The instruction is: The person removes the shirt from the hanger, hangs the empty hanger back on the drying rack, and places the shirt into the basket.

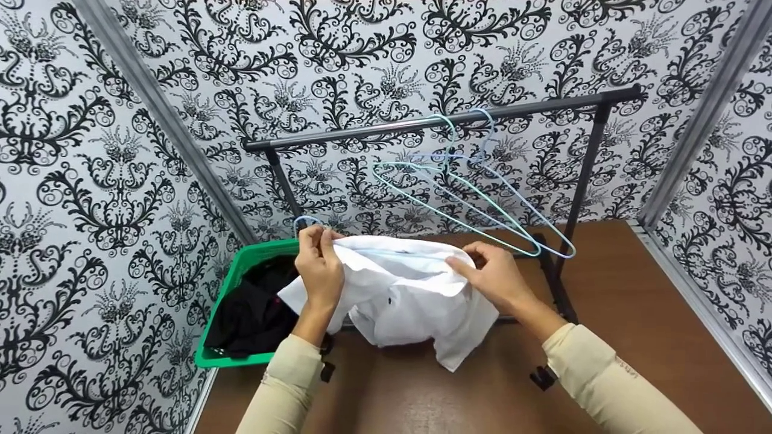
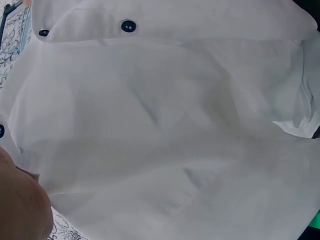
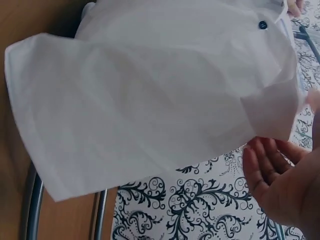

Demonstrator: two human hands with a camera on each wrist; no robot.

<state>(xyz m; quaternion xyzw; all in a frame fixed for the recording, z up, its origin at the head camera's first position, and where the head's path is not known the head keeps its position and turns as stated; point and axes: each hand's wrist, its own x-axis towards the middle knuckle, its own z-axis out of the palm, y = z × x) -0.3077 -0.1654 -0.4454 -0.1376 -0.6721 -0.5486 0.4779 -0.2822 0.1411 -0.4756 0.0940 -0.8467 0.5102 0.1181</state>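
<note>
A white short-sleeved shirt [image 1: 410, 313] with dark buttons hangs between my two hands in the head view. My left hand [image 1: 319, 265] pinches its upper edge on the left. On the right, my right hand [image 1: 494, 274] holds the opposite edge between thumb and fingers. A pale blue hanger hook [image 1: 309, 219] shows just above the left hand, and a pale blue strip lies inside the shirt's opening. White cloth and buttons fill most of the left wrist view. In the right wrist view, the right hand's curled fingers [image 3: 265, 162] touch the cloth's lower edge.
A dark garment rack [image 1: 386, 126] stands behind the shirt. From its bar hang a mint-green hanger [image 1: 482, 232] and a blue hanger [image 1: 564, 244]. At left, a green basket [image 1: 238, 361] holds black clothing [image 1: 250, 313]. Beneath is a brown wooden surface [image 1: 651, 337].
</note>
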